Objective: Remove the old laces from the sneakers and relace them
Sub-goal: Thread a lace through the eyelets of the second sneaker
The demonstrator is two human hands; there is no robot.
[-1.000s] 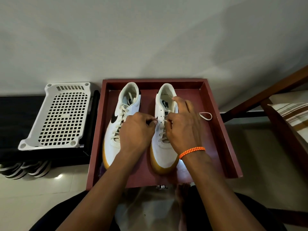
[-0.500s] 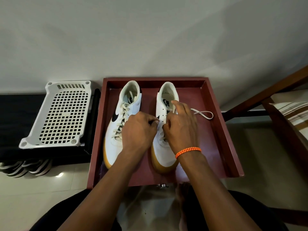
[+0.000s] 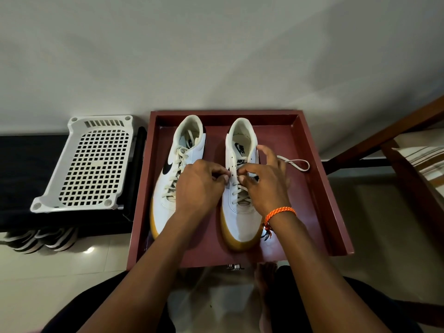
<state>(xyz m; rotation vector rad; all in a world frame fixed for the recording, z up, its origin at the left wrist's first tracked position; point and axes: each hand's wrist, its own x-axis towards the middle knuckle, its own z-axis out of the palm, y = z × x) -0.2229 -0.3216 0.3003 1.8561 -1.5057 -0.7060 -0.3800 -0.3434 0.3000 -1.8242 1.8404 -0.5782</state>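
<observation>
Sneakers: right sneaker (image 3: pixel 240 219) and left sneaker (image 3: pixel 179 164), smooth white leather, gum-yellow soles, centre frame in maroon tray (image 3: pixel 319 200). Left hand (image 3: pixel 199 188) and right hand (image 3: pixel 266 186), fingers curled, pinch cream flat lace (image 3: pixel 294 164) at right sneaker's upper eyelets; loose loop trails right.

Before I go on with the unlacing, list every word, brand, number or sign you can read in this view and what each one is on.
"NIKE", black print on the tongue label of the right sneaker.
"NIKE" with a swoosh, printed on that sneaker's insole; small and turned sideways, but readable.
Black swoosh logo, no letters, on the side of the left sneaker.
Any print inside the left sneaker is too dark and hidden to read.
Nothing else carries text.
</observation>
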